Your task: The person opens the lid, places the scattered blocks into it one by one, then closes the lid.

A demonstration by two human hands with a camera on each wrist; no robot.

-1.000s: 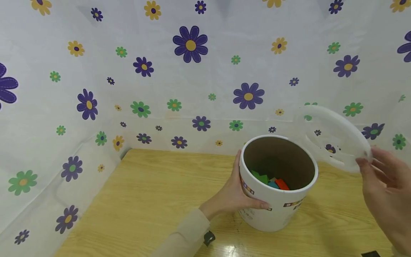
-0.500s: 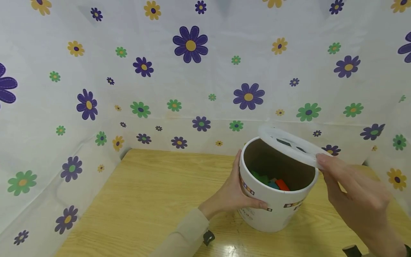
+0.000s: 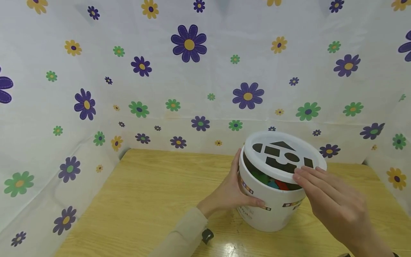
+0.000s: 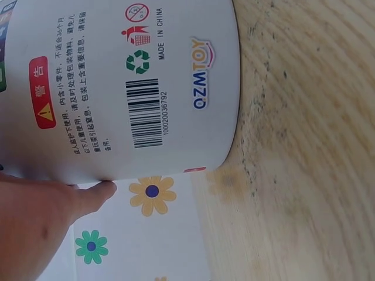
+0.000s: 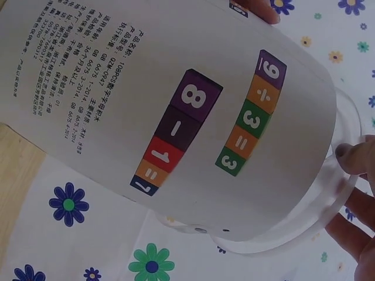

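A white cylindrical bucket point(image 3: 269, 217) with printed number blocks stands on the table. My left hand point(image 3: 224, 192) grips its left side, thumb across the front; part of that hand point(image 4: 41, 216) shows at the bucket wall in the left wrist view. A white lid point(image 3: 305, 150) with cut-out shapes lies tilted over the bucket's mouth, its near edge raised above the rim. My right hand point(image 3: 337, 203) holds the lid's near right edge. In the right wrist view, thumb and fingers point(image 5: 351, 228) are at the lid's rim. Green, blue and red pieces point(image 3: 282, 185) show through the gap.
The wooden table point(image 3: 154, 200) extends to the left of the bucket. A white sheet point(image 3: 154, 89) printed with flowers hangs behind the table and along both sides.
My right hand has brought the lid leftward and down from the right, where it was held upright and apart, onto the bucket's mouth. My left hand keeps its grip on the bucket.
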